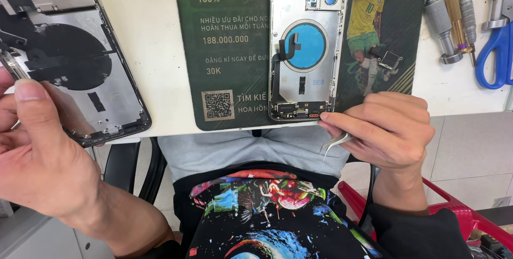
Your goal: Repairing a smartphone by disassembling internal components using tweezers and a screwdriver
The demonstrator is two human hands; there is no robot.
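My right hand pinches curved tweezers shut at the silver phone housing on the green mat — keep tips low, steady. My left hand grips the dark housing — fingers closed.

Left hand low at left of view, close to camera, back of hand and wrist toward lens. Thumb extended upward, nail visible, pressed toward curled fingers in pinch. Left forearm runs down and right toward bottom edge, bare.

Right hand at centre right, knuckles up, fingers curled inward and pointing left, closed in loose fist-like grip. Index fingertip foremost. Right wrist bent, forearm dropping straight down into dark sleeve.

Hands well apart, both at about same height.
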